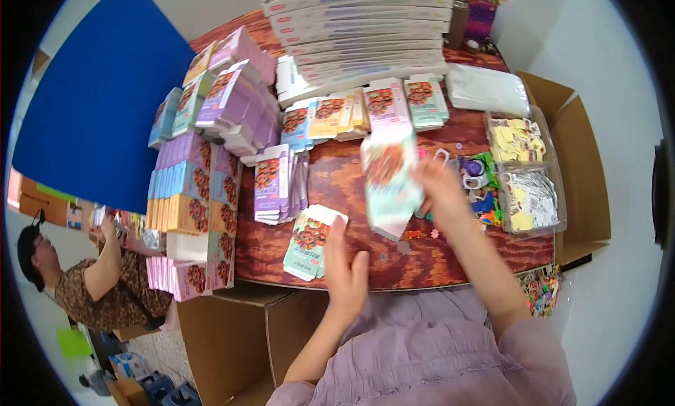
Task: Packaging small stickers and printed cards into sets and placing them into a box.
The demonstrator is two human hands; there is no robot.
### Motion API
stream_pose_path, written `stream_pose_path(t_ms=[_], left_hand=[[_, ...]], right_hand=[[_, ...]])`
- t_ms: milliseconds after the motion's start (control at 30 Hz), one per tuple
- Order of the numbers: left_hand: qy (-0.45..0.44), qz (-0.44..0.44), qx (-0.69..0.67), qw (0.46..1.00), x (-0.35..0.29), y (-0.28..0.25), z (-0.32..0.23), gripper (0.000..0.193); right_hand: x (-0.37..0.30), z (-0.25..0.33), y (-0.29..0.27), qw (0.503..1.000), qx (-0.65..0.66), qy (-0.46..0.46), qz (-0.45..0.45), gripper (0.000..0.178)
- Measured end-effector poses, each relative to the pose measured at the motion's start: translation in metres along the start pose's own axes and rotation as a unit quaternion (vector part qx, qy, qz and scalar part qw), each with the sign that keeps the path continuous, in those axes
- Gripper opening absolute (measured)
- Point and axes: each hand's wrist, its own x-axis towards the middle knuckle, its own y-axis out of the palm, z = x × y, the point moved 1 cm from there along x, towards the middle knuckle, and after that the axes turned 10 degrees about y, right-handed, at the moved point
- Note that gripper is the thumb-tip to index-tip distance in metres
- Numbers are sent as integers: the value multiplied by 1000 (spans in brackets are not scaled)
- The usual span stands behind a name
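Note:
My right hand grips the right edge of a pale green printed carton, which hangs tilted over the middle of the table and is smeared by motion. A small flap sticks out at the carton's lower end. My left hand is open, fingers stretched and thumb apart, at the right edge of a stack of flat green cartons near the table's front edge. Whether its fingertips touch that stack I cannot tell. Beside the right hand lies a pile of small colourful plastic trinkets.
Flat cartons in purple, yellow and pink stand behind, before a tall stack of white boxes. Filled boxes wall the left side. A clear tray holds stickers and packets at right. A person works at far left.

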Motion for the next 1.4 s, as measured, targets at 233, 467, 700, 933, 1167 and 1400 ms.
stream_pose_path(t_ms=[233, 467, 700, 933, 1167, 1400], left_hand=[[-88, 30, 155, 984, 15, -64, 13, 60], [4, 111, 252, 961, 1, -72, 59, 52], [-38, 181, 365, 913, -6, -67, 42, 100], [43, 217, 333, 917, 4, -65, 44, 92], [60, 243, 304, 919, 5, -65, 54, 81], [70, 182, 363, 911, -2, -58, 63, 75]], right_hand=[[-55, -120, 109, 966, 108, 175, 154, 26], [-140, -103, 12, 929, -284, 58, 230, 24], [-234, -178, -164, 879, -440, 43, -178, 14], [-51, -231, -227, 828, -368, -126, -404, 26], [-53, -210, -215, 851, -371, -139, -346, 30], [-56, -204, -209, 848, -382, -121, -346, 33]])
